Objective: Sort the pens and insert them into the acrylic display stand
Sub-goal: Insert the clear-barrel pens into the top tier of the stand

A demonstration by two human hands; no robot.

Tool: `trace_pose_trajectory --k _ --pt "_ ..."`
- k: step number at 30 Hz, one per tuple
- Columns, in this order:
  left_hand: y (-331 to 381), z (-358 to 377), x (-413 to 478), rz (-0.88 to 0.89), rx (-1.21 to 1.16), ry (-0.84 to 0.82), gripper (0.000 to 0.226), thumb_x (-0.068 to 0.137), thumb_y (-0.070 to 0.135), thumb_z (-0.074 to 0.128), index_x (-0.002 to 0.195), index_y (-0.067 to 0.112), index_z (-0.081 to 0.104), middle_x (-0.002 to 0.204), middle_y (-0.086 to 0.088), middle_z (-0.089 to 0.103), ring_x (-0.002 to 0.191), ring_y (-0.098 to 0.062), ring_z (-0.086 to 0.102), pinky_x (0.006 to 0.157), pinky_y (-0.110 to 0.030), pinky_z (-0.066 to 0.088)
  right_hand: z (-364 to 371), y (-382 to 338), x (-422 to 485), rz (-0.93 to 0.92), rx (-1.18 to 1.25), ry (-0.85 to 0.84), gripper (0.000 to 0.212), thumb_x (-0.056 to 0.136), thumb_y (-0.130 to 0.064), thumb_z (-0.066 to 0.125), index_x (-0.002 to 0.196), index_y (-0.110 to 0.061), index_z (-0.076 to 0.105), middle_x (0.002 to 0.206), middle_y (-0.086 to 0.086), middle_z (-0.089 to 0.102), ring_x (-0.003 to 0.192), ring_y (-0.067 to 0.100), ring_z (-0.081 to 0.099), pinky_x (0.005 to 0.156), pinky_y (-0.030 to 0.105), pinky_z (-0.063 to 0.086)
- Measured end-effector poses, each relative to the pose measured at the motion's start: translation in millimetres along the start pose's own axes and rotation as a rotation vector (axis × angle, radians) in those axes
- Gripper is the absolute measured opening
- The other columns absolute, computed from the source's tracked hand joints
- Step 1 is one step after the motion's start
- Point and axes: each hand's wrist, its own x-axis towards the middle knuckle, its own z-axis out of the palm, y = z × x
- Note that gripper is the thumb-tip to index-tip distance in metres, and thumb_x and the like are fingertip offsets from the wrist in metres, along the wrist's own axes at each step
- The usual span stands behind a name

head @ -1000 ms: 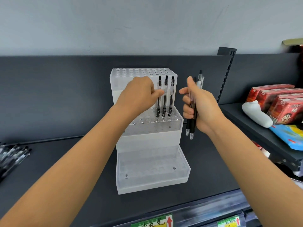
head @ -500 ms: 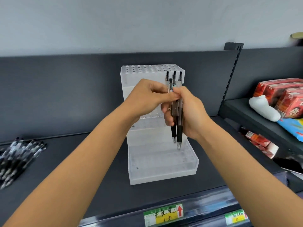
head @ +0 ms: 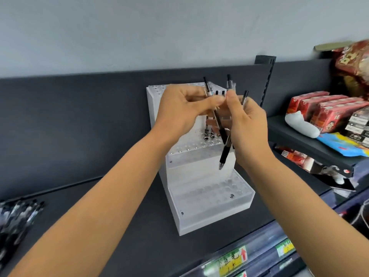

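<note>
A stepped clear acrylic stand [head: 211, 198] with rows of holes sits on the dark shelf. A few black pens stand in its middle tier [head: 209, 134], partly hidden by my hands. My left hand [head: 183, 110] pinches one black pen [head: 214, 116] that slants down to the right in front of the stand. My right hand [head: 247, 124] grips a couple of black pens [head: 225, 154], tips pointing down over the stand. Both hands meet just above the middle tier.
A pile of loose black pens [head: 18, 218] lies at the left edge of the shelf. To the right, a lower shelf [head: 295, 136] holds red cartons [head: 327, 110], a white object [head: 299, 124] and snack packets. Price labels [head: 231, 260] line the shelf front.
My left hand left the pens standing in the stand, came to the bundle in my right hand and drew one pen out of it. The view shifted.
</note>
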Motion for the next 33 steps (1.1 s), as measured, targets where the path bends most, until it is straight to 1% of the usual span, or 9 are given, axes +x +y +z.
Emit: trace_pose_trajectory --k 3,6,10,15,20,24,28,31,33 --pt "3 -12 17 -0.021 -0.064 0.123 0.007 0.078 0.013 0.078 0.079 0.008 0.073 0.063 -0.001 0.07 0.054 -0.011 0.065 0.059 -0.023 0.057 -13 -1 6 0.067 0.024 0.031 0.031 0.098 -0.037 0.049 0.088 -0.008 0.054 0.081 0.011 0.071 0.057 0.025 0.068 0.057 0.037 0.057" --pt "-3 -16 29 0.031 0.163 0.135 0.015 0.078 0.018 0.079 0.08 0.006 0.072 0.068 -0.005 0.071 0.054 -0.011 0.066 0.059 -0.024 0.058 -23 10 9 0.096 -0.121 -0.042 0.034 0.097 -0.042 0.051 0.089 -0.01 0.057 0.058 0.003 0.058 0.035 0.016 0.045 0.039 0.026 0.041" --pt "-18 -7 32 0.096 0.363 0.144 0.024 0.079 0.021 0.078 0.084 -0.001 0.072 0.07 -0.005 0.07 0.055 -0.006 0.064 0.063 -0.025 0.059 -29 24 13 0.254 -0.002 -0.064 0.021 0.098 -0.027 0.05 0.095 -0.009 0.061 0.06 0.002 0.046 0.038 0.012 0.03 0.038 0.021 0.026" --pt "-38 5 34 0.08 0.456 0.087 0.029 0.079 0.025 0.078 0.072 -0.001 0.067 0.068 -0.013 0.069 0.064 -0.023 0.067 0.072 -0.043 0.057 -38 32 12 0.351 0.23 -0.099 0.026 0.095 -0.011 0.044 0.114 -0.004 0.061 0.069 0.005 0.052 0.041 0.013 0.037 0.04 0.023 0.036" --pt "-43 15 37 -0.027 0.726 -0.043 0.038 0.08 0.032 0.077 0.077 -0.005 0.068 0.066 -0.004 0.066 0.062 -0.019 0.065 0.076 -0.04 0.056 -45 34 15 0.411 0.324 -0.15 0.026 0.095 -0.002 0.044 0.116 -0.001 0.06 0.076 0.005 0.065 0.05 0.014 0.047 0.05 0.027 0.048" --pt "-37 15 38 -0.078 0.858 -0.101 0.052 0.081 0.043 0.073 0.071 -0.008 0.064 0.067 -0.02 0.068 0.062 -0.032 0.067 0.074 -0.042 0.055 -47 32 17 0.429 0.413 -0.221 0.021 0.094 0.0 0.05 0.113 0.001 0.059 0.09 0.012 0.071 0.061 0.016 0.061 0.066 0.03 0.059" --pt "-38 6 35 -0.069 0.947 -0.134 0.063 0.075 0.054 0.073 0.071 -0.009 0.066 0.057 -0.016 0.057 0.051 -0.023 0.049 0.073 -0.042 0.052 -46 31 18 0.414 0.416 -0.295 0.019 0.096 -0.007 0.052 0.111 -0.002 0.061 0.096 0.011 0.074 0.076 0.018 0.07 0.074 0.032 0.06" --pt "-37 3 24 -0.036 0.885 -0.114 0.06 0.079 0.053 0.07 0.069 -0.006 0.067 0.064 -0.023 0.063 0.053 -0.019 0.046 0.065 -0.036 0.049 -41 30 17 0.405 0.411 -0.329 0.018 0.096 -0.01 0.052 0.109 -0.003 0.063 0.1 0.01 0.074 0.082 0.018 0.071 0.075 0.03 0.06" --pt "-29 6 14 -0.02 0.671 -0.077 0.053 0.082 0.051 0.067 0.067 0.0 0.069 0.064 -0.018 0.064 0.052 -0.016 0.048 0.058 -0.031 0.045 -37 31 16 0.394 0.403 -0.348 0.019 0.097 -0.01 0.052 0.11 -0.002 0.063 0.105 0.013 0.072 0.088 0.02 0.071 0.077 0.031 0.06"
